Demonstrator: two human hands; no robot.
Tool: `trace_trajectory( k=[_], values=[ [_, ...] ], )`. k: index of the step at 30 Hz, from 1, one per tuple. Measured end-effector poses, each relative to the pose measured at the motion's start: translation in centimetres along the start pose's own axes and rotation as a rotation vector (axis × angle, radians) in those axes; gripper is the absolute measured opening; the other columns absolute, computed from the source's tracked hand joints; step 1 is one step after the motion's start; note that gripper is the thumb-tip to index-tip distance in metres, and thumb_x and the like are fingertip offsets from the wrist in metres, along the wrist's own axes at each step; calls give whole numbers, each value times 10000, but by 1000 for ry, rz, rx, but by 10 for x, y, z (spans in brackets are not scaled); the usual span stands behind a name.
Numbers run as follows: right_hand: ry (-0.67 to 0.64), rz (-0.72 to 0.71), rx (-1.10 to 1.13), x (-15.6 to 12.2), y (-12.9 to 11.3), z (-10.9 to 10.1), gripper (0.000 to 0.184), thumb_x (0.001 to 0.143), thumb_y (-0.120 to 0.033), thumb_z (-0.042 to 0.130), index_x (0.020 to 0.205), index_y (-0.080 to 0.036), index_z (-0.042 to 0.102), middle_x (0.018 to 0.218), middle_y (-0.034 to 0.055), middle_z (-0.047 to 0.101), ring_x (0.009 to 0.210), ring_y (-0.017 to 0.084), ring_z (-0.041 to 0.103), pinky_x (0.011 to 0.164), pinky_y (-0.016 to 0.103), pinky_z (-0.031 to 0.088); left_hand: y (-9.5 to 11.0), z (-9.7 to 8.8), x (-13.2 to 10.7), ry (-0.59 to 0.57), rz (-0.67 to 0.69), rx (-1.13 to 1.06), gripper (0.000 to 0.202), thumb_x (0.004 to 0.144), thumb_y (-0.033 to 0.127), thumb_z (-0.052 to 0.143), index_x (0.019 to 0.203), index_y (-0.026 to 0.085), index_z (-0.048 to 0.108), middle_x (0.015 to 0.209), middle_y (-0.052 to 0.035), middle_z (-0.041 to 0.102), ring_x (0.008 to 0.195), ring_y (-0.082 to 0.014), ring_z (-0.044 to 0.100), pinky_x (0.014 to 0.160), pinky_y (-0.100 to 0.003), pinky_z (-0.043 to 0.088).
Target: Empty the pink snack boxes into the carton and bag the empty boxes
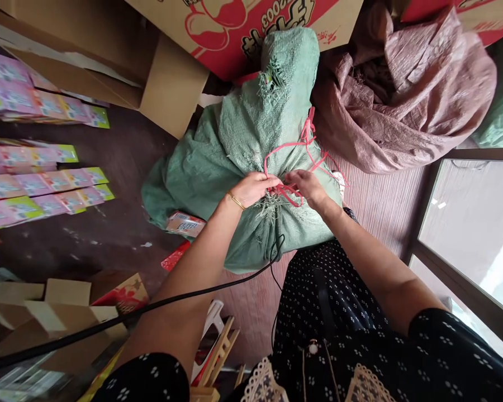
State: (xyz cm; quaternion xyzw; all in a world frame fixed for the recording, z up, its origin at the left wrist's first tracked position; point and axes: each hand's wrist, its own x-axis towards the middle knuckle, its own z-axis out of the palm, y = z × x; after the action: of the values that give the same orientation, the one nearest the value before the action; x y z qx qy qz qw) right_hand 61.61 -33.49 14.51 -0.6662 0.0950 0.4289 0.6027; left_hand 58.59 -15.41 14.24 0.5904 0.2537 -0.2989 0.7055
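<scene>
A large green woven sack (243,128) stands in front of me, its gathered mouth bunched with frayed strands. Pink plastic string (291,195) loops around that gathered part, and a loose stretch of it runs up to a knot on the sack's upper right. My left hand (255,188) pinches the string from the left side. From the right, my right hand (305,187) also has its fingers closed on the string, close to the left. A printed label (185,223) shows on the sack's left side.
Behind the sack is a red-printed carton (235,33); a pinkish-brown sack (406,95) stands right of it. Colourful packets (46,190) lie in rows at left, below an open cardboard box (167,78). A black cable (184,295) crosses below my hands. A glass-paned door (469,206) is at right.
</scene>
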Motion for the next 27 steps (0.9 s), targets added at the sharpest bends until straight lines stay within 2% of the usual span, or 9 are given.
trace_trajectory(
  k=[2, 4, 8, 11, 15, 19, 22, 24, 27],
  values=[
    [-152, 15, 29, 8, 5, 2, 100, 941, -207, 634, 868, -145, 663, 781, 0, 669, 650, 109, 552, 650, 228, 442, -1, -4, -3, 24, 40, 68, 228, 659, 296, 903, 732, 119, 779, 717, -77, 715, 655, -148, 596, 645, -281, 454],
    [-204, -26, -105, 14, 9, 2, 95, 887, -224, 674, 841, -141, 673, 735, -22, 632, 671, 112, 519, 654, 233, 410, -1, -7, -5, 56, 92, 167, 227, 641, 294, 895, 758, 127, 797, 737, -68, 736, 667, -150, 607, 670, -284, 478],
    [-191, -141, -305, 20, 14, -1, 191, 884, -316, 677, 813, -140, 655, 683, -42, 552, 688, 117, 475, 654, 251, 359, -1, -6, -5, 94, 193, 351, 187, 690, 258, 830, 832, 137, 814, 802, -57, 768, 732, -173, 656, 736, -293, 525],
    [-185, -162, -272, 21, 16, -1, 189, 892, -292, 649, 774, -152, 603, 668, -49, 529, 656, 105, 447, 635, 245, 341, 0, -3, -4, 112, 279, 535, 135, 757, 211, 755, 859, 136, 804, 841, -52, 772, 762, -178, 666, 761, -291, 525],
    [-166, -138, -180, 21, 25, 4, 164, 900, -216, 602, 748, -167, 562, 637, -49, 533, 614, 102, 455, 611, 234, 352, 0, -4, -2, 163, 426, 973, 76, 828, 159, 686, 806, 163, 758, 844, -56, 727, 790, -197, 644, 782, -311, 499],
    [-149, -170, -65, 19, 35, 10, 132, 893, -166, 588, 765, -175, 556, 625, -49, 543, 575, 95, 477, 580, 217, 362, -8, -1, -3, 271, 498, 1313, 159, 908, 150, 624, 779, 184, 710, 819, -71, 636, 763, -214, 595, 729, -337, 454],
    [-158, -114, 89, 21, 36, 9, 29, 932, -190, 574, 919, -192, 548, 689, -44, 617, 530, 102, 531, 540, 218, 386, -16, 5, -2, 344, 592, 1320, 181, 959, 188, 596, 817, 188, 708, 860, -65, 613, 760, -198, 575, 711, -327, 439],
    [-218, -104, 123, 25, 31, 4, 118, 905, -168, 620, 990, -196, 545, 699, -51, 633, 506, 100, 532, 516, 214, 385, -20, 8, 0, 380, 663, 1270, 163, 963, 210, 612, 833, 189, 708, 882, -55, 608, 780, -185, 571, 721, -310, 441],
    [-347, -137, 58, 33, 21, -5, 171, 821, -129, 724, 897, -169, 577, 643, -58, 598, 507, 83, 507, 524, 205, 392, -21, 10, 2, 401, 686, 1212, 109, 939, 205, 644, 850, 190, 705, 889, -44, 603, 791, -177, 561, 728, -297, 438]
  ],
)
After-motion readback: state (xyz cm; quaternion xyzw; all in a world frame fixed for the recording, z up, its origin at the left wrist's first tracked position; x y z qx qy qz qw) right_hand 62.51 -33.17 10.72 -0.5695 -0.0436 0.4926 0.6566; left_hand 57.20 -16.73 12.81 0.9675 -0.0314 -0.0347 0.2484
